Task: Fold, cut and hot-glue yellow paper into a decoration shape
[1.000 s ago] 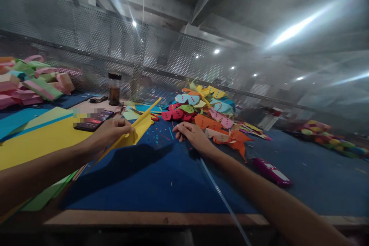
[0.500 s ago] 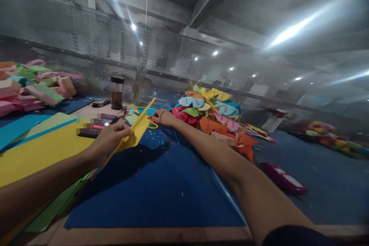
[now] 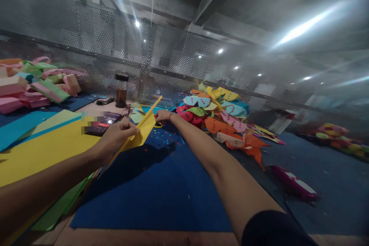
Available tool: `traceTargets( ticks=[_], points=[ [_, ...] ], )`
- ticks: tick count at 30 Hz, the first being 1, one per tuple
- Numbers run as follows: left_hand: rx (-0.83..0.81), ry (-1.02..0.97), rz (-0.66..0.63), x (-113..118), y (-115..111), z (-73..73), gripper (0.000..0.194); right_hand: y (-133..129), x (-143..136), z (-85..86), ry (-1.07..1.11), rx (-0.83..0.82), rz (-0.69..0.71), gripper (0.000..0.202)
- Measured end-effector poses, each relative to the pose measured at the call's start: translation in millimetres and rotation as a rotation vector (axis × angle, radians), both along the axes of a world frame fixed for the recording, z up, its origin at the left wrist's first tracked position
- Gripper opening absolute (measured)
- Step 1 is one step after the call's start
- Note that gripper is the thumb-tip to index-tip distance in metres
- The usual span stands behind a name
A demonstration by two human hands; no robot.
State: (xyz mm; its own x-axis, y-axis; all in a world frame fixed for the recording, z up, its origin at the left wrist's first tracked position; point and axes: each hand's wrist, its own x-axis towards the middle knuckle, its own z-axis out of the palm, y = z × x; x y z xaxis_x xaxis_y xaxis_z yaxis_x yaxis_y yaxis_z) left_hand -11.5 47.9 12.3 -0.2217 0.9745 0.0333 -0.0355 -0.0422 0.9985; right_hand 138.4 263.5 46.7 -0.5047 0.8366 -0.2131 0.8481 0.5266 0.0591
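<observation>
My left hand (image 3: 127, 128) is closed on a folded sheet of yellow paper (image 3: 145, 132), held up at a slant over the blue mat (image 3: 161, 188). Farther off, my right hand (image 3: 163, 115) reaches to the back of the mat, fingers curled. A bit of red shows at its fingertips, but the paper hides most of what they touch. Just below the fingers lies a yellow loop (image 3: 158, 125) that looks like a scissor handle, partly behind the paper. Small coloured paper dots (image 3: 163, 138) are scattered nearby.
A phone (image 3: 103, 123) and a lidded jar (image 3: 121, 90) stand at left, by yellow sheets (image 3: 52, 150). Cut paper butterflies (image 3: 225, 111) are heaped beyond my right arm. A purple case (image 3: 294, 182) lies at right. Folded paper pieces (image 3: 37, 84) fill the far left.
The view has shifted, so the scene sits slightly farther right. My left hand still holds the yellow paper. My right hand remains at the back of the mat, its fingers now more hidden behind the paper.
</observation>
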Motion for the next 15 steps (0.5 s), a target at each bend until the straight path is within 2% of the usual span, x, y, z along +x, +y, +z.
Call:
traceTargets(
  ticks=[4, 8, 11, 15],
  points=[
    [-0.008, 0.023, -0.02, -1, -1, 3.7, 0.028, -4, -2, 3.1, 0.032, 0.02, -0.021, 0.034],
    [-0.018, 0.068, -0.02, 0, -4, 6.8, 0.029, -9, 5, 13.1, 0.116, 0.063, -0.063, 0.038],
    [-0.001, 0.108, -0.023, 2, -5, 7.4, 0.031, -15, 25, 23.7, 0.221, 0.042, -0.09, 0.037],
    [0.024, 0.126, -0.024, 2, -6, 7.6, 0.03, -35, 71, 33.3, 0.418, -0.03, -0.099, 0.039]
  ],
)
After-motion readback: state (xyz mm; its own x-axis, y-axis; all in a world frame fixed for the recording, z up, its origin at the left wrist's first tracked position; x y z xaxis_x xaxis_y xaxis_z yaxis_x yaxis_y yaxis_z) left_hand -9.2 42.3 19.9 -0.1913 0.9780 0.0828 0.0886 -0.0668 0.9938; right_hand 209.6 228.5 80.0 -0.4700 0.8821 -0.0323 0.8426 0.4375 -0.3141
